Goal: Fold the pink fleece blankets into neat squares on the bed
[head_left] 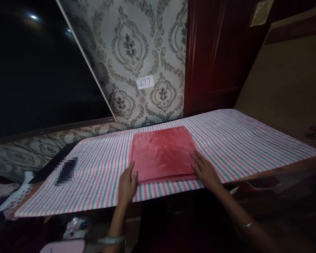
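A pink plush cloth point(160, 151), folded into a neat rectangle with layers showing at its front edge, lies flat on a table under a striped cover point(102, 168). My left hand point(127, 182) rests at its front left corner, thumb and fingers apart along the side edge. On the opposite side my right hand point(204, 170) touches the right edge with its fingers stretched out and spread. Neither hand closes round the cloth. The undersides of the fingers are hidden.
A dark pixelated item point(66, 171) lies on the cover's left part. Behind stand a large black screen point(42, 70) and a wall with a "277" label point(145, 82). A big cardboard box point(287, 84) leans at the right. Clutter, including a plastic packet point(76, 225), sits below left.
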`<state>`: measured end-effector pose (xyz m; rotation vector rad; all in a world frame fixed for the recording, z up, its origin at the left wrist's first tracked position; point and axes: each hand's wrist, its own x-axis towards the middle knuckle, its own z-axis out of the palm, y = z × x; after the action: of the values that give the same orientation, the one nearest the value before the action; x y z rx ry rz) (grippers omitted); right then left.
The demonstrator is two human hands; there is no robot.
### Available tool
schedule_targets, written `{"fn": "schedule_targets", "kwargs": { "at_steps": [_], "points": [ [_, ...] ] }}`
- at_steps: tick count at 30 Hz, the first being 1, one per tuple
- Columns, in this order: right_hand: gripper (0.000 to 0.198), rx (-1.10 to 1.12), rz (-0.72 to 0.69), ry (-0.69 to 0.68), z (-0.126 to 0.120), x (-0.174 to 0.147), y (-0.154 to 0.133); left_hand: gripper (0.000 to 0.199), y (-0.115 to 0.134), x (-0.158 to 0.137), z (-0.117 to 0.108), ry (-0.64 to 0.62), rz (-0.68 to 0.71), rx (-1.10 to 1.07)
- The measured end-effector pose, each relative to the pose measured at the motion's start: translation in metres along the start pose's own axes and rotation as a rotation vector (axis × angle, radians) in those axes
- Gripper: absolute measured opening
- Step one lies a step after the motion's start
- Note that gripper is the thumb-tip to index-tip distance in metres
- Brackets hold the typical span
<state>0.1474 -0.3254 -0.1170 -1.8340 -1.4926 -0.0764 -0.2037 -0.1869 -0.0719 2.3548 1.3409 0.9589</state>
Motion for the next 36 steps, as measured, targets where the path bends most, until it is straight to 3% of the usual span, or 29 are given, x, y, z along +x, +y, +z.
{"fn": "schedule_targets", "kwargs": {
  "at_steps": [22, 30, 36],
  "points": [
    [0.05, 0.102, -0.039, 0.097, 0.004, -0.006, 0.006, 0.06, -0.007, 0.0, 0.004, 0.058, 0.042, -0.016],
    [0.059, 0.167, 0.098, 0.233, 0.008, -0.009, 0.013, 0.06, -0.009, -0.001, 0.005, 0.057, 0.05, -0.014],
    [0.066, 0.271, 0.233, 0.223, 0.005, -0.003, 0.011, 0.058, -0.009, 0.0, 0.005, 0.065, 0.06, -0.008]
  ]
}}
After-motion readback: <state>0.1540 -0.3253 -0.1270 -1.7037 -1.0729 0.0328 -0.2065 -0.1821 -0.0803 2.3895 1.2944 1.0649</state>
